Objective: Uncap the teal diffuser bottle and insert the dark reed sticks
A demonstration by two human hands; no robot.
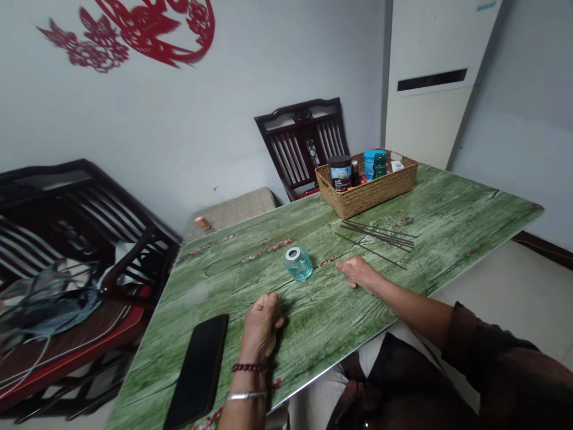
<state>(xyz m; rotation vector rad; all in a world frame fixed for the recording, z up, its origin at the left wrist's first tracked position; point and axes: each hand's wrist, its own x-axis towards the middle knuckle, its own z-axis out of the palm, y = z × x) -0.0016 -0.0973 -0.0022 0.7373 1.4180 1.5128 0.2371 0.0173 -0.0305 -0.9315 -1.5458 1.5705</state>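
Observation:
My left hand (pixel 263 319) rests on the green table in a loose fist, with a beaded bracelet and a silver bangle on the wrist. My right hand (pixel 357 272) is also curled closed on the tabletop, and nothing shows in either fist. Between and beyond them a small round glass bottle (pixel 301 266) with pale blue liquid and a whitish ring at its neck stands upright, touched by neither hand. Several thin dark sticks (pixel 378 236) lie loosely side by side just beyond my right hand, one a little apart from the others.
A black phone (pixel 197 370) lies left of my left hand. At the back stands a wicker basket (pixel 358 206) with jars and bottles. Dark wooden chairs, one at the back (pixel 304 143) and one at the left (pixel 85 203), stand around the green table (pixel 215 286).

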